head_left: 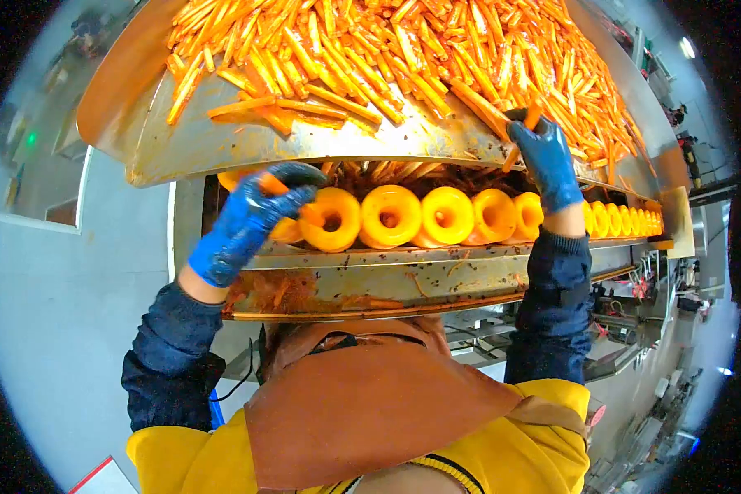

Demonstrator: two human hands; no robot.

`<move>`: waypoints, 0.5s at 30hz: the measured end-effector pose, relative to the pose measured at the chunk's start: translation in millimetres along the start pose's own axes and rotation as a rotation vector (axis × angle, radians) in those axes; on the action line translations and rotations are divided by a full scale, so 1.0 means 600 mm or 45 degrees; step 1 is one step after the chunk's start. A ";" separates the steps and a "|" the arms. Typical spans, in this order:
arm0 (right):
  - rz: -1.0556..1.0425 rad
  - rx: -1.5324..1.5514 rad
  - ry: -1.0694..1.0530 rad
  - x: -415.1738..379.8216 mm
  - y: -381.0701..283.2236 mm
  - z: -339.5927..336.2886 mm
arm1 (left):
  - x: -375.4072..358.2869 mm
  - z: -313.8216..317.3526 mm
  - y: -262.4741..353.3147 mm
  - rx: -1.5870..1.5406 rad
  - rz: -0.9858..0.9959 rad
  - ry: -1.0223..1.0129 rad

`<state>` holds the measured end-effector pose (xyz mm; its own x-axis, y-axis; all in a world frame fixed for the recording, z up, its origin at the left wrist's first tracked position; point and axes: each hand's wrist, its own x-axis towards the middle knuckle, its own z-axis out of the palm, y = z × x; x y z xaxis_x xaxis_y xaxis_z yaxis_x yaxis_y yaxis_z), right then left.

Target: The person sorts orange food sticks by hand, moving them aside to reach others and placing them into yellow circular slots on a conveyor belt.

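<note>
My left hand, in a blue glove, is closed around an orange food stick. It is beside the left end of a row of yellow-orange funnel-like cups, and an orange end shows below its fingers at one cup's rim. My right hand, also gloved in blue, is pinched on orange sticks, one poking up between the fingers. It is at the front lip of a metal tray, beside a heap of glossy, sauce-coated orange sticks. Its palm side is hidden.
The cup row curves away to the right along the machine's front. Below it runs a stained metal ledge with sauce smears and bits. More sticks show in the dark gap behind the cups. A brown apron covers my front. Other equipment stands at far right.
</note>
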<state>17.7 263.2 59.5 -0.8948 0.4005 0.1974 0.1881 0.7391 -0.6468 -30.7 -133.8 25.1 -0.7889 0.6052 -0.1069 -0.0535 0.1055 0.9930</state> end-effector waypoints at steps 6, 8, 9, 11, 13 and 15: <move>-0.212 0.319 -0.322 -0.100 -0.112 0.009 | -0.014 0.025 0.018 0.111 0.007 -0.074; -0.295 0.182 -0.526 -0.117 -0.171 0.032 | -0.007 -0.015 0.035 0.163 0.181 0.206; -0.458 0.066 -0.596 -0.115 -0.182 0.053 | -0.004 -0.038 0.036 0.151 0.228 0.293; -0.635 0.019 -0.663 -0.122 -0.232 0.098 | -0.005 -0.073 0.039 0.145 0.273 0.393; -0.815 -0.024 -0.673 -0.125 -0.261 0.144 | -0.010 -0.099 0.042 0.285 0.225 0.451; -0.994 -0.044 -0.686 -0.126 -0.281 0.205 | -0.012 -0.121 0.026 0.350 0.252 0.485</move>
<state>3.7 42.0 62.9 -0.8377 -0.5112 0.1925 -0.5380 0.7116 -0.4519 -70.4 -193.7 44.9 -0.9377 0.3090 0.1589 0.2421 0.2531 0.9367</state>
